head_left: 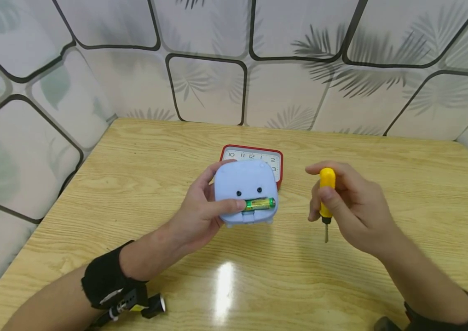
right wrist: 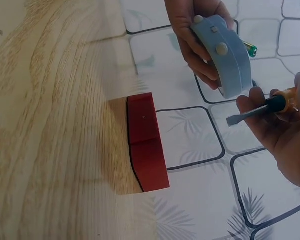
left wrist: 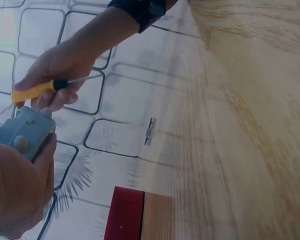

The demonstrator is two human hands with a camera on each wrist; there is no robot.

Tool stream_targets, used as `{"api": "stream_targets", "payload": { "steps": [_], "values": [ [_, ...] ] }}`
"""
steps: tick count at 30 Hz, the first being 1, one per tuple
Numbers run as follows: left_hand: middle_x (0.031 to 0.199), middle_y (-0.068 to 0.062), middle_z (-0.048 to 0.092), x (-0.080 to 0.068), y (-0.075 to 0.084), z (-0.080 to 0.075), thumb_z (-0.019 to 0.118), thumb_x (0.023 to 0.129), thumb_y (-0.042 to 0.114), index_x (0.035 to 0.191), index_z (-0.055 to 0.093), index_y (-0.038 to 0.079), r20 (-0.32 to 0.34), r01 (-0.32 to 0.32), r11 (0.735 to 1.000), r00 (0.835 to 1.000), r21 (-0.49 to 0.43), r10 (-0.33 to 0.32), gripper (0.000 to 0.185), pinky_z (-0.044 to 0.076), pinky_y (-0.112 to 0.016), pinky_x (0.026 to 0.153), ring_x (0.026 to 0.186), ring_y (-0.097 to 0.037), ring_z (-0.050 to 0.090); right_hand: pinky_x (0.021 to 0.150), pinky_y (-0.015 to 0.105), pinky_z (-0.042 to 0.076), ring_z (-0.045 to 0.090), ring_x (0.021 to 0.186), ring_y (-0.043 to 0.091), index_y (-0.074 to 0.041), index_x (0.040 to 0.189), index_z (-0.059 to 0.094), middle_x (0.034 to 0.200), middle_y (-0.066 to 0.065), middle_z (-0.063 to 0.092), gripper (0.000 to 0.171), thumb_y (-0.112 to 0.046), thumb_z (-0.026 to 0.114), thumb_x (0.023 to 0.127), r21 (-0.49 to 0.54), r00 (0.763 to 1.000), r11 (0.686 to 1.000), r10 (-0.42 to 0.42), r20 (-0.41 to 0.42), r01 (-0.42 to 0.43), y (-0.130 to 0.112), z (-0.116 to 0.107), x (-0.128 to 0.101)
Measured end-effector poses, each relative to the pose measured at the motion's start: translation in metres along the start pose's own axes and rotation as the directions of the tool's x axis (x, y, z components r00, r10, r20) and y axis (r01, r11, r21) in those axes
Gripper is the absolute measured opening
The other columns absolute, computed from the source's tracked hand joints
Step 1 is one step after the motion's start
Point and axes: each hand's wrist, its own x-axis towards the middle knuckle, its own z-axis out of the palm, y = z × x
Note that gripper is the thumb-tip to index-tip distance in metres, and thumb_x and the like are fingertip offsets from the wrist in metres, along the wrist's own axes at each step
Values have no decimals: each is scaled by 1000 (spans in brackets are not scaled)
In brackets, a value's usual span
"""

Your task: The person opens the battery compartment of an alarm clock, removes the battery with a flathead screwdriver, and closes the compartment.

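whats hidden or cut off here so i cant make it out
Red rectangular clock: lower dial hidden behind the pale blue rounded device, head view.
Green cylindrical battery: one end covered by the left hand, head view.
Right hand: partly cut off by right wrist view's right edge.

Yellow-and-black screwdriver, pale-blue case, green-and-gold battery, red-rimmed clock, leaf-patterned wall.

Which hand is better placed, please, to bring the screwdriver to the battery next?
Probably the right hand: it holds the screwdriver, with the metal shaft free. The left hand seems occupied, gripping the blue case with its thumb at the battery.
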Motion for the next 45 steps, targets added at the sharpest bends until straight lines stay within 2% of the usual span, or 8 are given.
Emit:
{"api": "stream_targets", "payload": {
  "steps": [5,10,13,16,19,25,35,45],
  "values": [
    [137,-14,52,-1,1,2,58,81,-17,142,37,16,-35,16,1000,999,25,-15,72,57,-42,90,115,-28,63,51,14,41,45,56,-1,-6,129,57,73,-10,49,27,-12,52,103,-354,980,929,156,120,-105,-3,0,-2],
    [140,-16,51,-1,2,4,58,81,-19,144,34,15,-87,38,998,996,48,-34,76,58,-41,89,116,-28,62,62,22,41,44,70,5,-10,126,60,82,-9,49,26,-6,52,101,-505,930,845,309,198,-173,1,0,-4],
    [140,-16,51,-1,1,5,59,81,-19,145,33,15,-110,49,997,993,53,-43,77,58,-40,89,115,-28,63,67,26,43,46,77,8,-7,130,59,92,-5,54,31,-3,48,101,-546,860,805,433,269,-234,4,-2,-5],
    [141,-16,51,0,1,5,59,81,-19,146,33,15,-124,57,997,991,57,-49,78,58,-40,89,115,-28,63,69,28,45,47,80,10,-4,138,55,102,0,57,38,-2,47,100,-592,751,762,546,370,-262,8,-2,-6],
    [142,-16,50,0,1,5,60,82,-19,146,33,15,-129,59,996,990,61,-51,78,58,-41,89,116,-29,62,80,34,53,57,92,13,-7,144,47,117,3,61,47,1,49,98,-600,673,759,584,454,-253,12,-1,-9],
    [142,-17,49,0,1,5,60,82,-18,146,33,15,-123,57,997,991,58,-49,77,57,-42,90,117,-30,62,86,39,54,59,102,15,-22,119,57,117,-3,61,37,6,53,95,-561,590,780,598,542,-277,17,1,-12],
    [142,-17,49,0,1,5,60,82,-18,147,32,15,-126,72,996,990,58,-64,79,58,-40,89,116,-29,62,82,35,54,59,95,11,-25,101,67,105,-11,62,37,10,61,89,-547,619,817,528,581,-183,22,3,-16],
    [143,-17,48,0,1,5,60,82,-18,147,32,16,-122,81,994,990,67,-72,79,57,-41,91,117,-30,61,79,32,54,57,88,9,-26,89,68,97,-13,64,34,8,68,87,-558,600,811,537,593,-175,25,6,-14]
  ]
}}
